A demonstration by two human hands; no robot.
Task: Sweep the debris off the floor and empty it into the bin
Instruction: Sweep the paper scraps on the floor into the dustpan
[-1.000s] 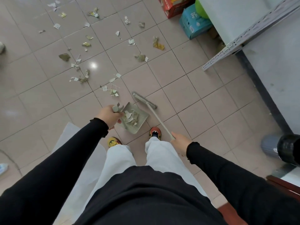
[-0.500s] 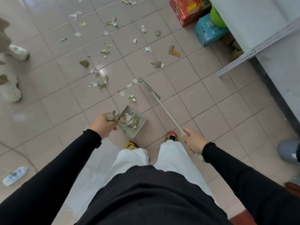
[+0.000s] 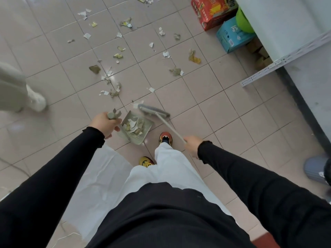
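My left hand (image 3: 104, 123) grips the handle of a grey-green dustpan (image 3: 138, 127) resting on the tiled floor before my feet. Paper scraps and leaf bits lie inside the pan. My right hand (image 3: 192, 144) grips the pale stick of a broom (image 3: 155, 111), whose grey head sits at the pan's far open edge with a few scraps against it. Several pieces of debris (image 3: 114, 90) lie scattered over the tiles farther ahead. A grey bin with a black liner (image 3: 317, 169) shows partly at the right edge.
Another person's leg and white shoe (image 3: 35, 101) stand at the left. A red box (image 3: 211, 11) and a blue box (image 3: 232, 35) sit under a metal shelf (image 3: 286, 58) at the upper right. A white sheet (image 3: 93, 176) lies on the floor by my left leg.
The broom head was pulled back from the tiles ahead to the dustpan's mouth, dragging scraps with it. The other person's foot stepped closer on the left.
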